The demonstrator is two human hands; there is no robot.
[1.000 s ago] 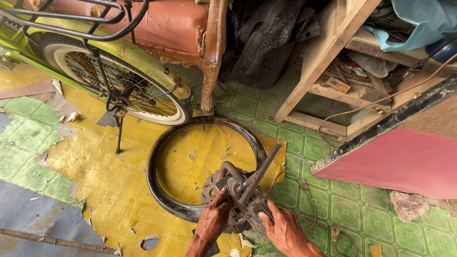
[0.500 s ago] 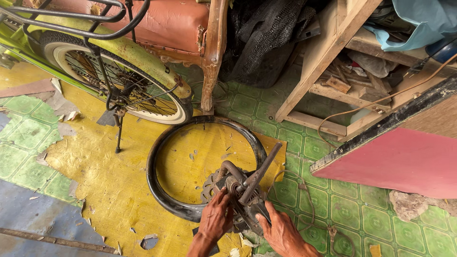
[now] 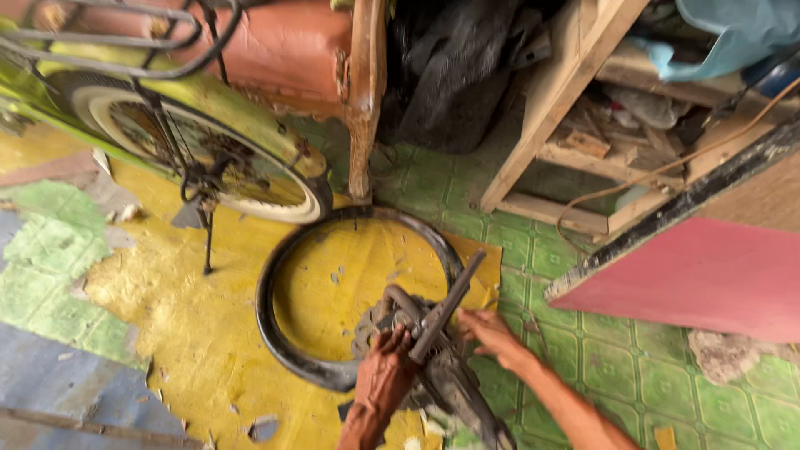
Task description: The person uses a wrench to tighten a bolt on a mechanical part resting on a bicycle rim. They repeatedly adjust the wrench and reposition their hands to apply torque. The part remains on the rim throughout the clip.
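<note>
Step in hand: I judge this as work on a greasy bicycle crank and chainring assembly [image 3: 417, 342] that sits on the floor at the near edge of the black tyre [image 3: 287, 333], with a long dark bar tool [image 3: 446, 304] set into it.
Left hand [image 3: 385, 367]: I have it clamped down on the near end of the bar and the metal under it, fingers curled shut around them, forearm coming straight up from the near edge.
Right hand [image 3: 492, 332]: it rests on the right side of the assembly, fingers bent against the metal; I cannot tell whether they close round anything.
Next move calls for: by my reading, a firm brace from the right hand while the left levers the bar, since the parts look oily.
Surroundings: yellow floor sheet [image 3: 192, 333], green tiles [image 3: 633, 375], a yellow-green bicycle's rear wheel [image 3: 208, 158] far left, wooden shelving [image 3: 575, 125] far right, a pink board [image 3: 708, 275] right.
</note>
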